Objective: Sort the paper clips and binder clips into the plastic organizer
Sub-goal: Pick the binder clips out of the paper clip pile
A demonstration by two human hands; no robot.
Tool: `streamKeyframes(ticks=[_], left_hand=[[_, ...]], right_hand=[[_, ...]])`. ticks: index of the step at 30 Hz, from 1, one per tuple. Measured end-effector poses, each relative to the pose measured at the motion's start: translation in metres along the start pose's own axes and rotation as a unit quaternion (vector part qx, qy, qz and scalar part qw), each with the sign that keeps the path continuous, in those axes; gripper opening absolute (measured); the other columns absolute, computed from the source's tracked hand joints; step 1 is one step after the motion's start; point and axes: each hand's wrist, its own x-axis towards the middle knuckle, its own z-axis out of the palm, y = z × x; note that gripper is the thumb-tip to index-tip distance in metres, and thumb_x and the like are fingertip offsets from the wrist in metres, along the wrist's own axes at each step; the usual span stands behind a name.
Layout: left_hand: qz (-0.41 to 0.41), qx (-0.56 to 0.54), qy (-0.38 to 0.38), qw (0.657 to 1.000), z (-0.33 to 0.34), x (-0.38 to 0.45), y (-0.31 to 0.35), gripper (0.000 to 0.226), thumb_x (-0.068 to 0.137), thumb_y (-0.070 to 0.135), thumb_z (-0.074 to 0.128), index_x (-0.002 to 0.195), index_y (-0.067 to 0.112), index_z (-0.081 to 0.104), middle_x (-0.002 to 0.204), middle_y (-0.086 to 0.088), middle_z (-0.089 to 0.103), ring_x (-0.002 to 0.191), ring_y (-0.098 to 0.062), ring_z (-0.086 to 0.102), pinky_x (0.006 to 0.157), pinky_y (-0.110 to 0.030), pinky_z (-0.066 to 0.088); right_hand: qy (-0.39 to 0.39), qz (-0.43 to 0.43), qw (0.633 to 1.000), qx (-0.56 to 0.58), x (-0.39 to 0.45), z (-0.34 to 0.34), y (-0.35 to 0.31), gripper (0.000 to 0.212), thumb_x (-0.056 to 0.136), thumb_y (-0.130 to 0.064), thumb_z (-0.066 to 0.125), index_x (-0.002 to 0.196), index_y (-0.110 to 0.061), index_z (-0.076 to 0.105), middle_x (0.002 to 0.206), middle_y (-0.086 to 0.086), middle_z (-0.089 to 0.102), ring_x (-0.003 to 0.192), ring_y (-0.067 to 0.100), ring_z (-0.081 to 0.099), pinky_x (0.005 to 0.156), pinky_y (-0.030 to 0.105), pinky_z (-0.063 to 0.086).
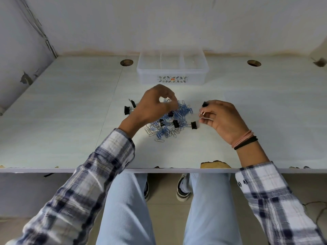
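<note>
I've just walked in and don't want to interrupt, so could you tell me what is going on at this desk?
A seated person is sorting a pile of clips on the desk. The left hand pinches paper clips lifted from the pile. The right hand holds a binder clip at its fingertips, along with what look like paper clips. More binder clips lie in and beside the pile. The organizer sits beyond the pile, looking nearly empty.
</note>
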Motion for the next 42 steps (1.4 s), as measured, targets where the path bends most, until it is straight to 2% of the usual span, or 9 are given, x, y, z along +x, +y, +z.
streamKeyframes(ticks=[3,6,9,13,17,22,30,37,42], left_hand=[[-0.095,-0.273,-0.018,0.957,-0.003,-0.002,0.006,0.017,0.092,0.019,0.053,0.095,0.006,0.063,0.103,-0.011,0.072,0.09,-0.025,0.067,0.073,-0.037,0.055],[-0.17,-0.408,-0.029,0.896,-0.001,-0.006,0.005,0.025,0.084,0.029,0.052,0.097,0.009,0.056,0.075,-0.005,0.053,0.059,-0.02,0.045,0.052,-0.029,0.038],[-0.134,-0.116,-0.05,0.983,0.01,-0.008,0.0,0.033,0.081,0.04,0.071,0.089,0.008,0.067,0.068,0.004,0.051,0.048,-0.009,0.037,0.045,-0.022,0.031],[-0.047,0.203,-0.085,0.974,0.024,-0.012,-0.011,0.026,0.077,0.043,0.08,0.092,0.022,0.077,0.077,0.009,0.062,0.068,-0.013,0.057,0.057,-0.025,0.041],[-0.036,0.242,-0.075,0.967,0.03,-0.014,-0.016,0.027,0.075,0.042,0.078,0.094,0.022,0.077,0.084,-0.001,0.068,0.072,-0.023,0.062,0.062,-0.035,0.053],[-0.003,0.216,-0.035,0.976,0.019,-0.017,-0.007,0.034,0.075,0.05,0.069,0.085,0.017,0.072,0.072,0.001,0.061,0.057,-0.015,0.049,0.05,-0.029,0.036],[0.086,0.3,0.039,0.949,-0.021,-0.022,0.004,0.046,0.075,0.054,0.056,0.1,0.018,0.067,0.093,0.0,0.056,0.073,-0.026,0.058,0.062,-0.037,0.051],[-0.052,0.308,0.102,0.945,-0.064,-0.021,-0.049,0.04,0.079,0.044,0.061,0.087,0.005,0.065,0.087,-0.012,0.059,0.074,-0.034,0.058,0.062,-0.039,0.051],[-0.148,0.261,0.078,0.951,-0.075,-0.019,-0.085,0.023,0.083,0.028,0.069,0.084,0.004,0.069,0.091,-0.013,0.062,0.079,-0.032,0.06,0.061,-0.033,0.045]], right_hand=[[-0.012,0.089,0.98,0.175,-0.002,-0.003,-0.004,0.015,0.087,-0.003,0.044,0.081,-0.012,0.054,0.082,0.013,0.064,0.075,0.026,0.064,0.067,0.035,0.056],[0.006,0.073,0.996,0.059,-0.003,-0.001,-0.004,0.01,0.087,-0.004,0.05,0.087,-0.009,0.058,0.075,0.01,0.054,0.059,0.019,0.05,0.055,0.029,0.047],[-0.018,-0.002,0.943,-0.333,-0.002,0.0,0.003,0.019,0.085,-0.015,0.072,0.103,-0.011,0.068,0.084,0.002,0.058,0.068,0.014,0.053,0.061,0.025,0.044],[-0.049,-0.041,0.842,-0.535,0.003,0.001,0.014,0.047,0.074,-0.03,0.084,0.117,-0.02,0.068,0.098,0.001,0.068,0.082,0.016,0.064,0.064,0.019,0.044],[-0.049,-0.077,0.851,-0.517,0.0,0.001,0.013,0.028,0.075,-0.023,0.084,0.099,-0.014,0.073,0.072,-0.003,0.065,0.063,0.009,0.057,0.059,0.019,0.043],[-0.022,-0.118,0.837,-0.534,-0.009,-0.005,0.004,0.022,0.077,-0.024,0.082,0.094,-0.013,0.073,0.088,-0.001,0.07,0.075,0.006,0.062,0.065,0.012,0.045],[0.033,-0.197,0.823,-0.531,-0.01,-0.01,-0.01,0.022,0.08,-0.019,0.077,0.1,-0.012,0.071,0.091,0.003,0.07,0.071,0.009,0.06,0.075,0.023,0.051],[0.173,-0.207,0.828,-0.492,0.007,-0.025,-0.004,0.02,0.083,-0.025,0.074,0.091,-0.007,0.069,0.084,0.002,0.068,0.075,0.017,0.061,0.064,0.012,0.04],[0.21,-0.194,0.826,-0.485,0.029,-0.039,0.0,0.018,0.085,-0.009,0.067,0.102,-0.003,0.068,0.099,0.011,0.07,0.085,0.024,0.064,0.082,0.026,0.048]])
